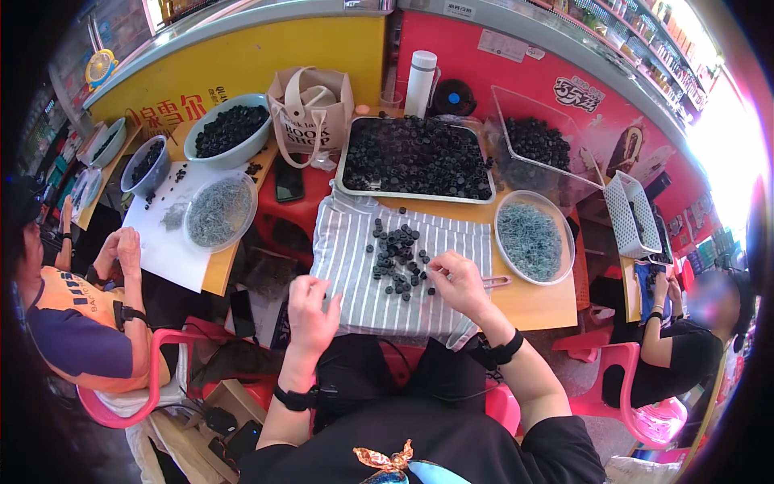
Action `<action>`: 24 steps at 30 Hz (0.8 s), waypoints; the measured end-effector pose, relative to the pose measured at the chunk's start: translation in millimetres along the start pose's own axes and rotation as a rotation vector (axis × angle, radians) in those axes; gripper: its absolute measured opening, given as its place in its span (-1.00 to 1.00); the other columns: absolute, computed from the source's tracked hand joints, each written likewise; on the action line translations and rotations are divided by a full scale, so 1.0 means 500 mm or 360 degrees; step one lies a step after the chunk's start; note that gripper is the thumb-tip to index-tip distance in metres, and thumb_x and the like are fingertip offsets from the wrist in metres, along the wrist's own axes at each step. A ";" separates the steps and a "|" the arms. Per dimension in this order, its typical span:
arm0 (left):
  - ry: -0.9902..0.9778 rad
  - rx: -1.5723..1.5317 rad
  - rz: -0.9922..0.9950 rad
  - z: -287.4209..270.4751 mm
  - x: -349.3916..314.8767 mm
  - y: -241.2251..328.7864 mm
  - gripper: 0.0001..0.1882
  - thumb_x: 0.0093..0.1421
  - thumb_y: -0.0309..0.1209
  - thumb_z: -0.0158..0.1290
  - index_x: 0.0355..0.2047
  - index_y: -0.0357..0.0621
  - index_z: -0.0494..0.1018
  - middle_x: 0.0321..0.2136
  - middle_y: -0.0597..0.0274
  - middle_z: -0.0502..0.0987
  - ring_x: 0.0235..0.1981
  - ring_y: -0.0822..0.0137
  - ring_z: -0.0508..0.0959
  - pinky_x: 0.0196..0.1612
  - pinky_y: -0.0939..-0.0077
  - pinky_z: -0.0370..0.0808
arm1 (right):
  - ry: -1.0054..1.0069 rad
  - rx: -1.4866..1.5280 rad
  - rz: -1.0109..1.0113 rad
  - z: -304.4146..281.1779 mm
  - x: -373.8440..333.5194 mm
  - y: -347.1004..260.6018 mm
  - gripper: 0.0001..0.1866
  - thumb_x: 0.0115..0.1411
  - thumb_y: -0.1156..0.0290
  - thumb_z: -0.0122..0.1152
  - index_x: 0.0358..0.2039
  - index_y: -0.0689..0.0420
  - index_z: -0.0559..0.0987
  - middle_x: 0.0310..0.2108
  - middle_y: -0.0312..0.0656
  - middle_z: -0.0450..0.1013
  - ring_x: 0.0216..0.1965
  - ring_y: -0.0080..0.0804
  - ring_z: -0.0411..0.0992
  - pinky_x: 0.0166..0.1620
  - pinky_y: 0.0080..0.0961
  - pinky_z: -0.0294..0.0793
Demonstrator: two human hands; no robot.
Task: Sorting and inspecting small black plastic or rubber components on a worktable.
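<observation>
Might roll small black caps [395, 248] off the striped cloth [345, 250] with one careless sweep of the right hand [454, 282], given so loose a heap just left of its fingertips. Could also tip the clear tub [570, 250] of wire pieces [528, 238], near and to the right of that hand, by swinging the wrist wide. On the right, bent into a near-pinch at the heap's edge; impossible to tell whether gripping a cap. With the left hand [313, 316], half-curled, thumb apart, at the cloth's left edge, apparently holding nothing.
</observation>
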State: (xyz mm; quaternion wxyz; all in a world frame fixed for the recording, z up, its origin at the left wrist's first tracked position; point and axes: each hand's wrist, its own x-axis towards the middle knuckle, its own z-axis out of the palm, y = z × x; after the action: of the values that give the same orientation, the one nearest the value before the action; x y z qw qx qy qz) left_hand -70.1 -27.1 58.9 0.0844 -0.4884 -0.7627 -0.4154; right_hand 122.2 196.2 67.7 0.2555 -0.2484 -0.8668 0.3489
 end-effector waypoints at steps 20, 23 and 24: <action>0.0032 -0.0451 0.0196 0.142 0.033 0.071 -0.76 -0.02 -0.68 0.18 -0.28 -0.33 0.54 -0.25 0.03 0.50 -0.21 0.02 0.51 -0.14 0.26 0.49 | 0.0203 -0.0310 -0.0133 0.059 0.006 -0.035 -0.81 -0.01 0.46 0.34 -0.33 0.13 0.58 -0.31 -0.12 0.46 -0.18 -0.07 0.46 -0.18 -0.20 0.49; 0.0067 -0.0482 0.0133 0.134 0.028 0.074 -0.79 0.02 -0.66 0.19 -0.28 -0.32 0.55 -0.26 0.03 0.52 -0.23 0.06 0.53 -0.16 0.29 0.50 | 0.0236 -0.0374 -0.0086 0.069 0.019 -0.035 -0.81 -0.02 0.45 0.34 -0.34 0.14 0.57 -0.31 -0.12 0.46 -0.18 -0.06 0.46 -0.19 -0.19 0.49; 0.0071 -0.0506 0.0118 0.133 0.029 0.074 -0.80 0.05 -0.66 0.18 -0.27 -0.32 0.56 -0.27 0.04 0.53 -0.24 0.07 0.55 -0.18 0.32 0.51 | 0.0179 -0.0438 -0.0054 0.071 0.023 -0.033 -0.81 -0.02 0.44 0.33 -0.35 0.14 0.56 -0.31 -0.12 0.46 -0.19 -0.06 0.46 -0.19 -0.18 0.49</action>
State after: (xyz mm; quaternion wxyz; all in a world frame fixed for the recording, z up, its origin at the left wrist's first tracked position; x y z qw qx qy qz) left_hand -28.6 36.9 44.4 0.0382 -0.5139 -0.6669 -0.5382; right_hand 87.5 175.6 60.7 0.2731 -0.2854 -0.8948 0.2079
